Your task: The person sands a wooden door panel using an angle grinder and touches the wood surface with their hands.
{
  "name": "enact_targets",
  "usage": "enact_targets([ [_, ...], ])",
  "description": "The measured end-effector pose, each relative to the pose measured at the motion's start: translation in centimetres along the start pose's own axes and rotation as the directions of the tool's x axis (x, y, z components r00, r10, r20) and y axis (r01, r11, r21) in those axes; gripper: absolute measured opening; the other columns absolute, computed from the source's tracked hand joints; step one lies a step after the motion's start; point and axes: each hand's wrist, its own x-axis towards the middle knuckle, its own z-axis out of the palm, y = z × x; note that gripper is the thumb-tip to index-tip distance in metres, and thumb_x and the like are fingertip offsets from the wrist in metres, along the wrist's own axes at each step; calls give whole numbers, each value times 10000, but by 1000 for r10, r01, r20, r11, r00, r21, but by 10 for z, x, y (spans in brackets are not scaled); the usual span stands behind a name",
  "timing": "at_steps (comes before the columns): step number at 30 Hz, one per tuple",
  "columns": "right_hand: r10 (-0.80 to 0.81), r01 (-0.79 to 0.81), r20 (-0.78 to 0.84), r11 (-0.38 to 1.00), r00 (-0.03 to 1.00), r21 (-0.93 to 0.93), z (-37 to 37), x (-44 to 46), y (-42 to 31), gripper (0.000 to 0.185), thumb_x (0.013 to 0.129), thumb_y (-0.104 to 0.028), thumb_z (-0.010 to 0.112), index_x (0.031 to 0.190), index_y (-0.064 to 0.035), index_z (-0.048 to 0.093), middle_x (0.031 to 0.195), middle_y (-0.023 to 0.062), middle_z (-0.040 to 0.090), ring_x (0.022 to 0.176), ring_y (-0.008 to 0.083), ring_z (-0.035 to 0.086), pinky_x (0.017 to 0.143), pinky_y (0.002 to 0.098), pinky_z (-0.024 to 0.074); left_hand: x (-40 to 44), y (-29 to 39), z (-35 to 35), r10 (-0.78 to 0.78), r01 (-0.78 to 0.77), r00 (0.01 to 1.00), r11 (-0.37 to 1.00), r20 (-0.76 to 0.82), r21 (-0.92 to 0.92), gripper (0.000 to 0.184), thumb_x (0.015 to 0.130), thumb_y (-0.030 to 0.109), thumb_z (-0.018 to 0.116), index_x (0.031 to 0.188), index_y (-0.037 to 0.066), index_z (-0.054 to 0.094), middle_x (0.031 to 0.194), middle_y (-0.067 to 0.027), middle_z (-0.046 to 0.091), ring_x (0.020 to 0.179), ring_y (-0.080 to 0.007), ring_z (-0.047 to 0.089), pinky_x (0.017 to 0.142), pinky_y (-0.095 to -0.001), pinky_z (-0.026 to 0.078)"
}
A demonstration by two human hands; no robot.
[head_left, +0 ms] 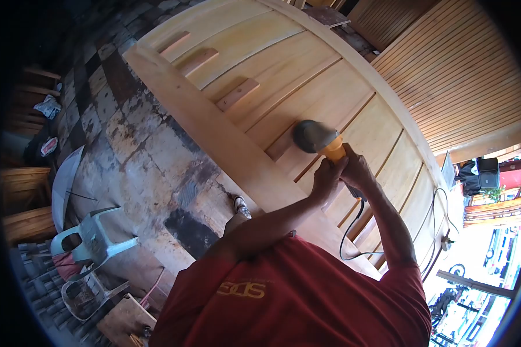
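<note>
Both hands are wrapped round a yellow angle grinder [333, 151] with a round dark disc head, partly blurred. My right hand [356, 166] closes on its body from the right. My left hand [327, 178] is closed on the body just beside it, its fingers partly hidden. The disc end lies over a large pale wooden panel [324, 87], close to a short wooden block [281, 143]; I cannot tell whether it touches. More short wooden blocks [237, 94] stand along the near side of the panel. A dark power cord [347, 237] hangs from the tool's rear and loops across the panel.
The panel's long near rail [197, 121] borders a worn, stained tile floor [127, 156]. To the lower left stand a pale plastic chair [101, 240] and a white umbrella [66, 185]. A slatted wooden panel [457, 75] leans beyond. Bicycles [446, 306] show at the bright lower right.
</note>
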Motion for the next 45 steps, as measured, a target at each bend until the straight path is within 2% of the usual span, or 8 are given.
enact_targets([
  [2,96,-97,36,995,995,32,-6,10,-4,636,827,-299,857,1349,-124,540,948,220,780,925,444,767,787,517,625,17,-2,-3,-18,14,999,996,44,87,667,1016,550,710,1251,-61,583,1073,-162,725,915,-197,743,780,-350,613],
  [11,19,-16,-46,998,999,58,1,13,14,613,826,-267,853,1335,-112,547,923,217,781,890,441,773,755,502,631,34,-26,-1,22,-23,998,999,58,27,695,993,578,726,1209,-70,596,1022,-160,742,899,-200,748,752,-347,599],
  [23,59,-59,9,998,998,36,1,9,12,674,793,-284,887,1353,-126,546,973,214,785,949,436,769,787,503,632,29,-28,-2,-23,19,999,997,45,73,704,991,588,723,1211,-67,586,1090,-187,731,959,-227,744,806,-366,598],
  [29,-35,36,27,999,999,-37,6,-4,3,695,778,-277,899,1356,-126,543,980,222,778,949,455,761,779,501,632,-5,-17,-3,50,-50,998,998,-44,-21,671,1006,573,712,1192,-62,602,1060,-170,736,913,-240,752,781,-369,605],
  [32,-50,50,-23,999,999,8,6,5,14,680,789,-273,886,1356,-122,542,961,220,778,933,445,769,770,491,636,21,-33,-8,20,-20,1000,993,-1,120,664,1007,569,710,1197,-58,605,1085,-162,733,915,-232,760,764,-354,618],
  [39,79,-74,-40,990,996,119,-12,11,19,638,870,-265,844,1399,-96,529,914,191,791,860,334,814,709,437,666,39,-12,8,-61,61,984,998,166,6,634,996,533,732,1207,-50,604,1042,-140,726,871,-183,756,704,-312,622],
  [42,133,-124,-100,988,986,94,-21,-12,13,592,884,-341,814,1363,-112,551,948,222,786,912,399,795,738,463,640,27,-17,19,-27,59,975,988,219,-143,625,987,498,758,1223,-56,588,1017,-124,715,821,-162,733,657,-289,596],
  [45,174,-160,-85,975,981,153,-25,-38,16,572,889,-332,818,1344,-111,551,947,218,785,908,401,795,730,460,636,9,-15,19,-122,132,932,991,342,-8,546,1014,423,761,1274,-19,574,1064,-71,685,910,-119,700,746,-271,586],
])
